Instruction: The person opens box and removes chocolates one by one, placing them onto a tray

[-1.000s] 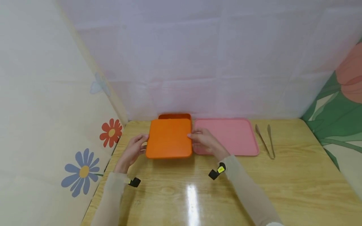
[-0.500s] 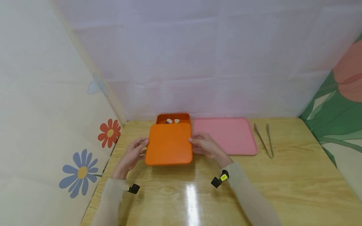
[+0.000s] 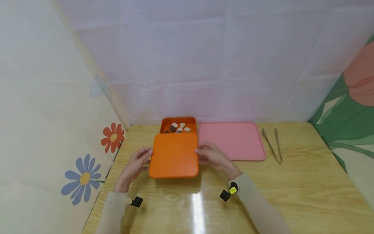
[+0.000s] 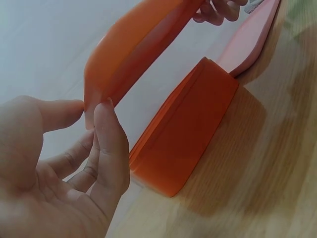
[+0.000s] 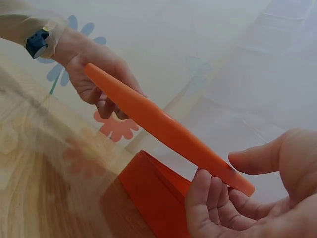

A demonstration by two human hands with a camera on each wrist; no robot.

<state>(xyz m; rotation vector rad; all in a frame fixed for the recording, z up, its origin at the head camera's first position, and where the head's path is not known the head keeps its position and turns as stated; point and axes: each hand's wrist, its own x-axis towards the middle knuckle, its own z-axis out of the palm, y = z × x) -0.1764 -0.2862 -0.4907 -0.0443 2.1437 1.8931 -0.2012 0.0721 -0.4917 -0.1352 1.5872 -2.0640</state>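
An orange square lid (image 3: 174, 156) is held up level between both hands, clear of the table in the wrist views. My left hand (image 3: 135, 165) pinches its left edge, thumb on top and fingers below. At the opposite edge, my right hand (image 3: 214, 157) pinches the lid the same way. Behind and below stands an orange-red box (image 3: 179, 119), its front part hidden by the lid in the head view. Several white and dark small pieces (image 3: 179, 127), pebble-like, lie inside it. The left wrist view shows the box's side wall (image 4: 193, 129) resting on the wood.
A pink tray (image 3: 232, 141) lies right of the box. Metal tongs (image 3: 274, 148) with spread arms lie beyond it on the wooden table (image 3: 306, 188). A pale cloth wall (image 3: 204, 65) rises at the back, with flower-printed sheets on both sides.
Both hands have drawn the lid toward the body, away from the box. More of the box's inside and the pieces in it now show.
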